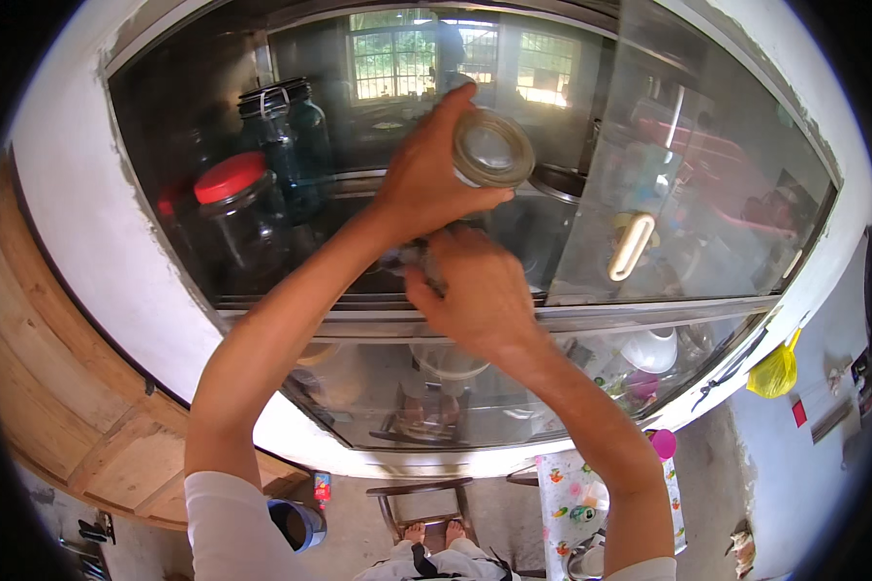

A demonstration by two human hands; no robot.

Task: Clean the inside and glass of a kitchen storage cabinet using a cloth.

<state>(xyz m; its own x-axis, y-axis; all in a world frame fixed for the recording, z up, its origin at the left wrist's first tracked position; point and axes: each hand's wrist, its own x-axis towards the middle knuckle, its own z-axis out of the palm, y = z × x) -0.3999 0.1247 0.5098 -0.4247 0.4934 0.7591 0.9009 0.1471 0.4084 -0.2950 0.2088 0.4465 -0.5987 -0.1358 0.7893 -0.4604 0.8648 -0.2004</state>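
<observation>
My left hand [429, 171] grips a round glass jar [493, 149], tilted so that one circular end faces me, with the thumb and fingers around its side. Just below it, my right hand [472, 279] is curled around something greyish and crumpled, perhaps a cloth [412, 256]; it is blurred and mostly hidden by the fingers. Both hands are inside the open part of a wall cabinet. To their left stand a glass jar with a red lid [229, 178] and tall clear glass jars with dark lids [280, 138]. A metal pan or lid [561, 181] lies right of the held jar.
A sliding glass door [697, 240] with a cream handle [631, 247] covers the cabinet's right side. Behind the lower glass are bowls [650, 350]. Below are a wooden chair [421, 490], a blue bucket [298, 524] and a table with a patterned cloth [556, 501]. A wooden door [65, 348] stands left.
</observation>
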